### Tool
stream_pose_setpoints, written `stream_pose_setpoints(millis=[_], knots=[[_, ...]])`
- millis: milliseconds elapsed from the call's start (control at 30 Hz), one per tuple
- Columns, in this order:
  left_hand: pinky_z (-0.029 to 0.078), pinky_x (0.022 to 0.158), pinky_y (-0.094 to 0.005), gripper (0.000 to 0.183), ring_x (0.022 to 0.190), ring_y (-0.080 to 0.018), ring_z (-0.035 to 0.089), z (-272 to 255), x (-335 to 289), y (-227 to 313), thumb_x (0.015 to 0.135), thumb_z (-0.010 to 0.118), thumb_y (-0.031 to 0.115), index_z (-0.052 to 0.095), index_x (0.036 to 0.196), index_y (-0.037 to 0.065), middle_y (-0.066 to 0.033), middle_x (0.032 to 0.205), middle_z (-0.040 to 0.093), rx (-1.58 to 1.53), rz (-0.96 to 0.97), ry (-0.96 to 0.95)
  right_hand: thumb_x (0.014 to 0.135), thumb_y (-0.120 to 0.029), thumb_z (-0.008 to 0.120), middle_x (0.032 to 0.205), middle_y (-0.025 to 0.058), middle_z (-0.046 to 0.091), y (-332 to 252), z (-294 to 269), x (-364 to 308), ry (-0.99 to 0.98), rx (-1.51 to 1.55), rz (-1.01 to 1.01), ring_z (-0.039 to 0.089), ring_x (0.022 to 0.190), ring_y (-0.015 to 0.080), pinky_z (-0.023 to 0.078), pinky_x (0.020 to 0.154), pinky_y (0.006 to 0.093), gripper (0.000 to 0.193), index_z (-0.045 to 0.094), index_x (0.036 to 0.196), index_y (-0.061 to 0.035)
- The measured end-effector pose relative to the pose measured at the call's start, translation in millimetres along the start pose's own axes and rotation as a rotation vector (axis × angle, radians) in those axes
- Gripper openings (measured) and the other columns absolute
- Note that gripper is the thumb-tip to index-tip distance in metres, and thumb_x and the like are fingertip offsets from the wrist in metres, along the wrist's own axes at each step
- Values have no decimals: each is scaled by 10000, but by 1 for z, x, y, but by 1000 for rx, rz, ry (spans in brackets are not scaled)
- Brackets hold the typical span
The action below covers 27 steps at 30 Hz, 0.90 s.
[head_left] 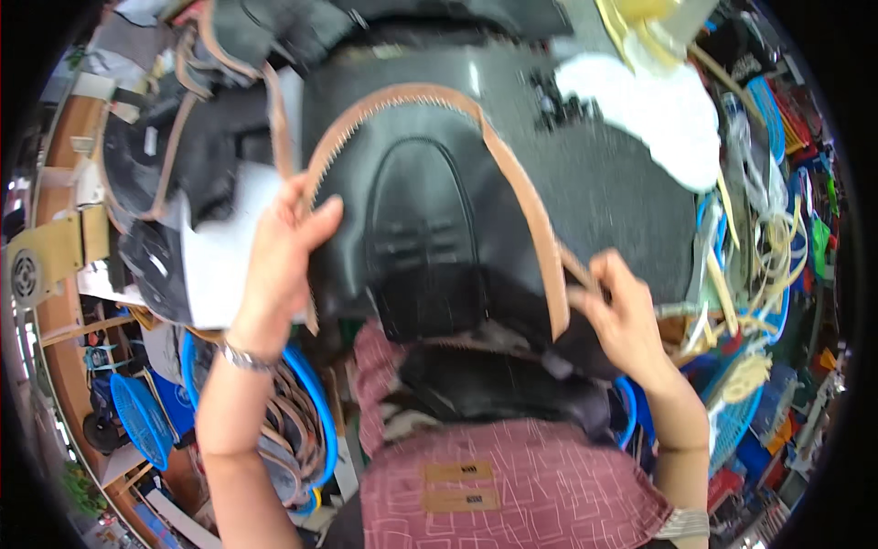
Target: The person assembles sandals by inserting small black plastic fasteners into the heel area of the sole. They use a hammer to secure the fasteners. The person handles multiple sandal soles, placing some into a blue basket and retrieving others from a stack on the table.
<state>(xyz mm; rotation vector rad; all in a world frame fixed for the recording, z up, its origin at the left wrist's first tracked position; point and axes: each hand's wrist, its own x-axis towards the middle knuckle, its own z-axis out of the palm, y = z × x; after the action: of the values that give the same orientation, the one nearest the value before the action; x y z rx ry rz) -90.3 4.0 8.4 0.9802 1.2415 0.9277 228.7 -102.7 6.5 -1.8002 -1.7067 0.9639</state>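
A black leather shoe upper (425, 206) lies across the dark worktop in front of me, with an oval stitched seam and short rows of lacing at its middle. Along its curved edge runs a tan strip (416, 91), its inner side toothed. My left hand (283, 252) is closed on the upper's left edge, thumb on top and the other fingers partly hidden. On the right, my right hand (617, 311) pinches a narrow tan strip piece beside the upper's right edge. The strip's lower right end (558, 311) stands away from the leather.
More black uppers with tan strips (169, 156) are piled at the left. A white sheet (645, 101) and small black pieces (558, 101) lie on the worktop (594, 183). Below it stands a blue basket (320, 403) of cut pieces. Pale strips (782, 242) hang at the right.
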Motion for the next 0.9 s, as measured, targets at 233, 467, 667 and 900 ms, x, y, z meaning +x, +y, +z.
stream_pose_setpoints(millis=[233, 467, 667, 900], knots=[[479, 796, -253, 386, 927, -155, 607, -56, 98, 139, 877, 589, 104, 470, 1222, -22, -100, 1086, 608, 7, 430, 89, 904, -197, 468, 808, 150, 606, -113, -84, 202, 490, -594, -1004, 583, 726, 268, 455, 684, 308, 238, 580, 936, 10], [423, 823, -227, 245, 880, -111, 521, -52, 168, 130, 844, 661, 71, 503, 1022, 16, -39, 916, 562, 481, 1016, 237, 846, -260, 583, 932, 218, 617, -97, -29, 315, 617, -463, -1044, 588, 899, 358, 461, 816, 407, 335, 571, 1050, 5], [430, 544, -319, 69, 614, -181, 526, 28, -40, 1, 690, 590, 129, 547, 730, 94, -6, 635, 476, 974, 982, -796, 798, -289, 652, 611, 110, 558, -44, 20, 74, -574, -78, -710, 560, 534, 308, 446, 496, 392, 261, 572, 706, -58], [360, 946, -489, 527, 1185, -389, 407, -12, -21, 9, 647, 707, 140, 538, 1141, 64, -203, 1295, 426, 1572, 995, -51, 825, -469, 583, 1211, 243, 520, 40, 62, -41, -582, -342, -289, 511, 1106, 391, 460, 894, 437, 627, 502, 1213, 16]])
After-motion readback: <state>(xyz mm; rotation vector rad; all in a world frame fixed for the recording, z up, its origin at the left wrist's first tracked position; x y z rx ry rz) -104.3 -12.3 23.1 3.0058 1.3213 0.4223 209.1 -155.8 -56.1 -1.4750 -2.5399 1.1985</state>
